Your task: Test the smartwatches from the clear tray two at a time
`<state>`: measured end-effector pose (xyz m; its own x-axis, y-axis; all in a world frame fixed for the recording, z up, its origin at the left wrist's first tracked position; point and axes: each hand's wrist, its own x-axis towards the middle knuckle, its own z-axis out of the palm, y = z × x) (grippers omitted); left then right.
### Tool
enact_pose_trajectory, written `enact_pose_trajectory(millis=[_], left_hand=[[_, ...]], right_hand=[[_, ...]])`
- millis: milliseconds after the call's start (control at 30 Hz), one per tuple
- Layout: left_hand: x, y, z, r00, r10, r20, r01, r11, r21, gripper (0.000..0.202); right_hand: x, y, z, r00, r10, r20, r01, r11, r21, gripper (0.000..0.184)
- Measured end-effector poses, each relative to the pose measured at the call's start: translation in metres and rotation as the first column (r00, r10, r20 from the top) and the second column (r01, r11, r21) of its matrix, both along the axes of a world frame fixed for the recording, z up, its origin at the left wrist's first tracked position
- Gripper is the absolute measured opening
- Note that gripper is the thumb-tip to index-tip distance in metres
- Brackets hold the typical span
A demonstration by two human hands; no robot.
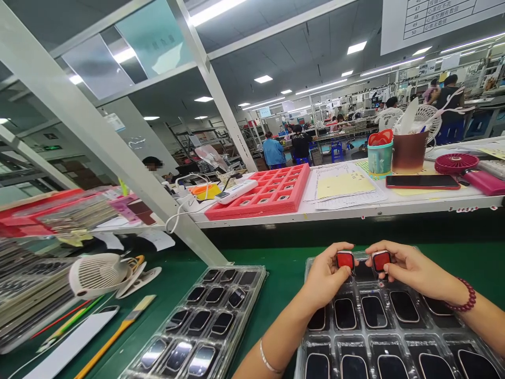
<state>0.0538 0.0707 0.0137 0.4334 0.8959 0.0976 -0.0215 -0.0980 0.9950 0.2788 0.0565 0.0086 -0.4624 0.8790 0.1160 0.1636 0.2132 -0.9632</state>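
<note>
My left hand [328, 272] pinches a smartwatch body [345, 260] with a lit red screen between thumb and fingers. In my right hand [406, 268] is a second smartwatch body [381, 261], its screen red as well. Both are held side by side, a small gap apart, above the far rows of a clear plastic tray [330, 337]. Dark-screened watch bodies [374, 311] lie in the tray's pockets below my hands. To the left, another clear tray [252, 295] holds several more watch bodies [199, 320].
A brush [118, 337], a white fan [98, 275] and stacked trays [31, 295] lie left on the green bench. On the shelf ahead are a red foam tray [294, 189], papers [343, 185], a phone [422, 182] and a brown cup [409, 152]. A slanted white post [158, 195] stands left.
</note>
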Motion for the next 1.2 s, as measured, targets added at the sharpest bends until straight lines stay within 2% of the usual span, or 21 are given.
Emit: enact_pose_trajectory(millis=[167,300,500,867,1200], left_hand=[[-0.0004,-0.0005,0.0021,1.000,0.014,-0.008,-0.014,1.000,0.003,0.044],[-0.0003,-0.0005,0.0013,0.999,-0.003,0.041,0.002,1.000,0.007,0.032],[0.0002,-0.0002,0.0007,0.999,-0.003,0.046,0.003,1.000,0.010,0.028],[-0.0019,-0.0006,0.0025,1.000,0.012,-0.019,-0.013,1.000,-0.008,0.036],[-0.0038,0.0035,-0.0008,0.999,0.018,0.040,-0.015,0.996,-0.083,0.041]], right_hand=[[-0.0012,-0.0027,0.0033,1.000,0.018,-0.018,-0.019,1.000,-0.017,0.038],[-0.0012,-0.0028,0.0047,0.999,0.025,0.030,-0.026,0.999,0.023,0.035],[-0.0011,-0.0016,0.0036,1.000,0.024,0.020,-0.024,1.000,0.006,0.033],[0.0006,0.0001,0.0022,0.998,0.011,-0.065,-0.016,0.997,-0.078,0.032],[0.0022,-0.0013,0.0036,0.998,-0.011,-0.062,0.007,0.998,-0.070,0.029]])
